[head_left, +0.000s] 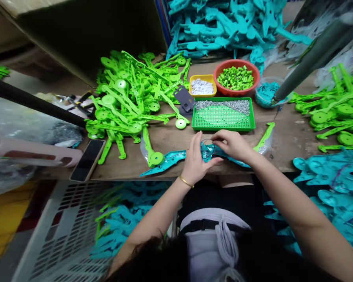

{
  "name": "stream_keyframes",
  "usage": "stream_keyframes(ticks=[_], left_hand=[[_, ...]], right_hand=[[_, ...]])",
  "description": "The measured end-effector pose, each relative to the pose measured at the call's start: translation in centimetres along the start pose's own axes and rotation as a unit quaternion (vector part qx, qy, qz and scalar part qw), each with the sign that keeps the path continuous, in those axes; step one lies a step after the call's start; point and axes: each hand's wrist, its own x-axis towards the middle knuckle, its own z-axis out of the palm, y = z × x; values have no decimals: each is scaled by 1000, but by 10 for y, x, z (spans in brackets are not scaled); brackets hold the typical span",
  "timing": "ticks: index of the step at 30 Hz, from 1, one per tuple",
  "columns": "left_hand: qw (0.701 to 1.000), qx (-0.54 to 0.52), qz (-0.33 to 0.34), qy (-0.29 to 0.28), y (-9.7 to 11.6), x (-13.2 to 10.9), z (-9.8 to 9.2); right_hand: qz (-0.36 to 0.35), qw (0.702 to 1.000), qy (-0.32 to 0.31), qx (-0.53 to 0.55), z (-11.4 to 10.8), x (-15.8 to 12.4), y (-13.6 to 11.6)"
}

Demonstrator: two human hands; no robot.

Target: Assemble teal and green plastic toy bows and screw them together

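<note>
gripping blue part (172, 158) with left hand (195, 158), seemingly pinching wire (206, 140) in right hand (232, 143), could lose wire through too light a pinch.

A long, shallow-curved teal plastic body (207, 154) lies across the frame's centre, along the near edge of the counter (285, 150), partly covered, its left end tapering to a point. A bright green limb (148, 147) overlaps its left part, disc end down; a thin dark cord (206, 140) loops above its middle.

No lettering, number or sign (brands included) can be read.
</note>
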Motion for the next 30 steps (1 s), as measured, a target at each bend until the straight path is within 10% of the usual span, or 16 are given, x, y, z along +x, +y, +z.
stream_keyframes(ticks=[23,30], left_hand=[[998,-44,-34,-12,5,17,20],[997,-33,-63,25,-5,14,23]], right_hand=[[100,975,2,200,-3,8,15],[69,993,24,88,-6,18,11]])
